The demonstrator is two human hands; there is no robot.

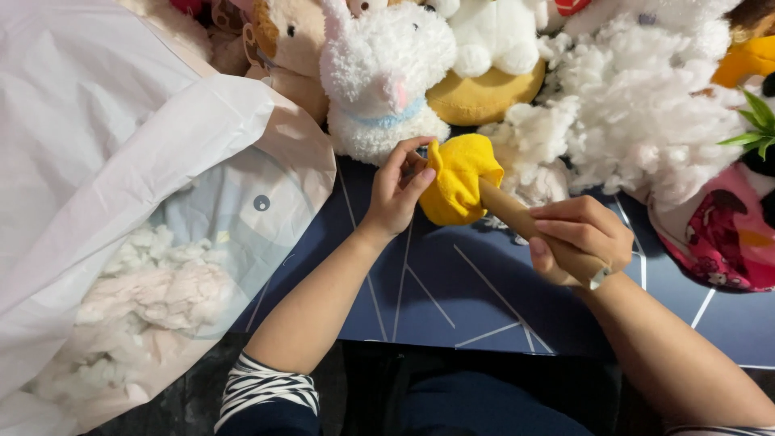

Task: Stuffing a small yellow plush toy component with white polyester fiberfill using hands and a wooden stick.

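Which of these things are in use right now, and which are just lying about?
In use:
left hand pinching the yellow cover
right hand gripping the wooden stick pushed into it
loose stuffing beside them

Lying about:
white plush rabbit
beige plush
plastic bag of stuffing
pink patterned fabric

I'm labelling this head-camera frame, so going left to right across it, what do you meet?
White plastic bag of stuffing → left hand → yellow fabric piece → wooden stick → right hand → pink patterned fabric.
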